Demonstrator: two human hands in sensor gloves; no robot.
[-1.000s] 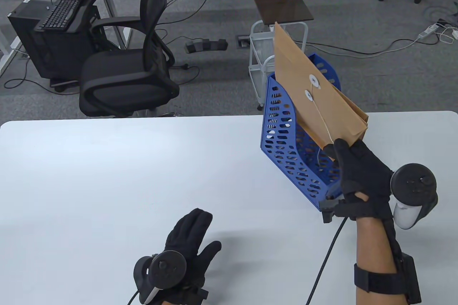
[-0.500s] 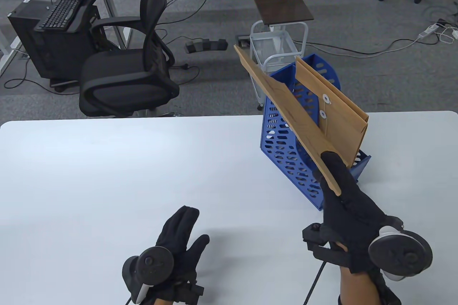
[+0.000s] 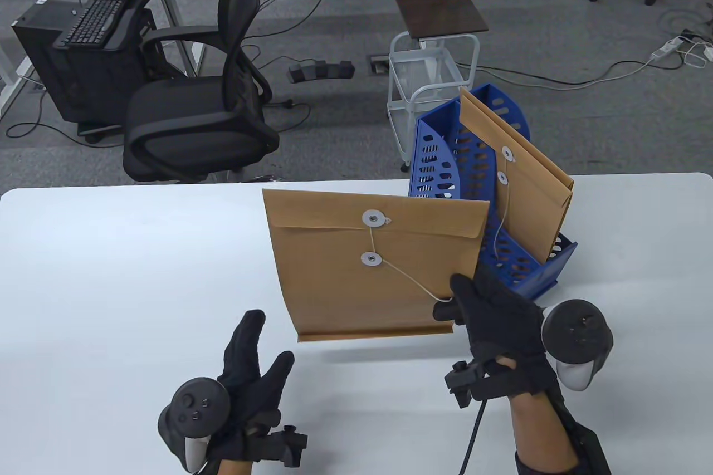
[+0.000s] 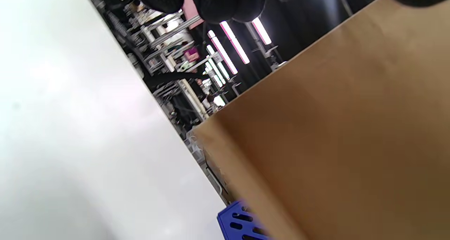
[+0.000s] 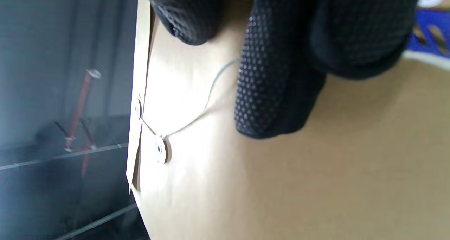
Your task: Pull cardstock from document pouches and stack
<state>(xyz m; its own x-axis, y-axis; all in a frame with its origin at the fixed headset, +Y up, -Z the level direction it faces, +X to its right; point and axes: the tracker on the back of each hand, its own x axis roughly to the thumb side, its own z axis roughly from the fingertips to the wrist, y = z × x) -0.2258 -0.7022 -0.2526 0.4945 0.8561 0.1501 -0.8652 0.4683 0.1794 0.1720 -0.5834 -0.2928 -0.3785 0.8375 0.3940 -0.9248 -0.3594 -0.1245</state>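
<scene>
My right hand (image 3: pixel 490 313) grips the lower right corner of a brown string-tie document pouch (image 3: pixel 373 269) and holds it above the white table (image 3: pixel 111 274), flap side facing me. The pouch also fills the right wrist view (image 5: pixel 316 162), where my fingers (image 5: pixel 274 74) press on it beside the string. My left hand (image 3: pixel 250 358) is open, palm turned toward the pouch, just below its lower left corner and not touching it. The pouch's back shows in the left wrist view (image 4: pixel 334 145). More pouches (image 3: pixel 529 191) stand in a blue file holder (image 3: pixel 445 163).
The blue file holder stands at the table's far edge, right of centre. Behind the table are a black office chair (image 3: pixel 206 107) and a small white cart (image 3: pixel 429 68) on the floor.
My right hand has pulled one pouch out of the blue holder and swung it left and down in front of me. My left hand has turned palm-in and lifted toward it.
</scene>
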